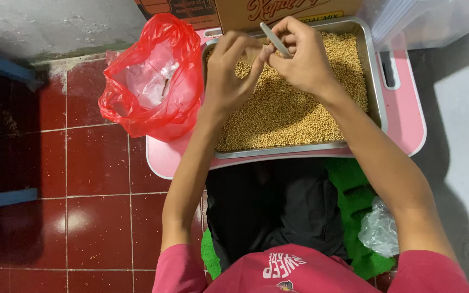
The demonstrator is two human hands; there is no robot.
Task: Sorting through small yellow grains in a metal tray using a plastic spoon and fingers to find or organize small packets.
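A thin grey stick (276, 39) sits pinched in the right hand (299, 57), whose grip is closed on it, above a metal tray (376, 87) of small tan grains (289, 108). The left hand (229, 70) meets it fingertip to fingertip (whether its grip holds anything I cannot tell). The tray rests on a pink bench (408, 114), a red plastic bag (153, 81) just beside it.

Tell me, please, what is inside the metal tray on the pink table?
The metal tray is filled with small tan grains, spread nearly edge to edge. The left hand and right hand cover part of the far end, and the grains hide the tray's bottom.
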